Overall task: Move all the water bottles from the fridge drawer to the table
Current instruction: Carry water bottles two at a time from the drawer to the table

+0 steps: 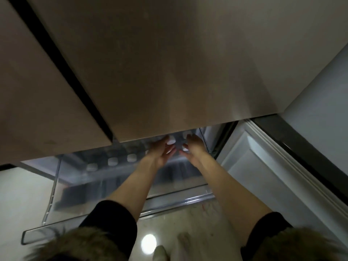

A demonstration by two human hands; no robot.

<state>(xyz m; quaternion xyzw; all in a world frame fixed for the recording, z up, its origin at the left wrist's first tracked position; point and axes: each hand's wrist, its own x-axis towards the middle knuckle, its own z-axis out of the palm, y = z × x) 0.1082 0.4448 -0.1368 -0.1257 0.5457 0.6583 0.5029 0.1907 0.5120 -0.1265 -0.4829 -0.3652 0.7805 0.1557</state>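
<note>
From the head camera, looking down, the clear fridge drawer (120, 221) stands pulled out below the closed upper doors, and the water bottles (113, 161) stand upright in a row along its far side, their white caps toward the camera. Both hands reach into the drawer's far right end. The left hand (162, 152) and the right hand (194, 147) face each other palm to palm, fingers relaxed and spread, gripping nothing. Between and just beyond their fingertips sit two capped bottles (171, 141), long axes vertical. The hands look about equally near, so each could probably close round one bottle's neck. The table is out of view.
</note>
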